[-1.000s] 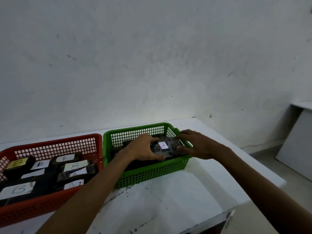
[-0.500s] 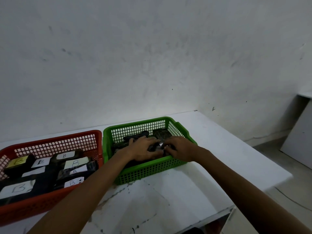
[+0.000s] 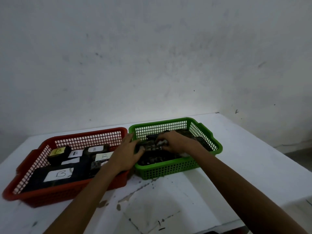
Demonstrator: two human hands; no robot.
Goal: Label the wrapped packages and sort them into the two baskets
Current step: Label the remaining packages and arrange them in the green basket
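Note:
A green mesh basket (image 3: 170,170) stands right of a red mesh basket (image 3: 67,197) on the white table. Inside the green basket lie dark wrapped packages. My left hand (image 3: 124,155) reaches over the green basket's left rim, its thumb pressed against a dark wrapped package (image 3: 148,146). My right hand (image 3: 176,143) grips the same package from the right, fingers curled over it; its label is hidden. The red basket holds several dark packages with white and yellow labels marked B (image 3: 58,174).
The white table (image 3: 244,166) has dark stains near its front middle. Its right edge drops to the floor at the far right, and its front edge runs close to me. A bare grey wall stands right behind both baskets.
Both hands have lowered the package from above the green basket down into it and shifted toward its left side. The A label that showed on top is now covered.

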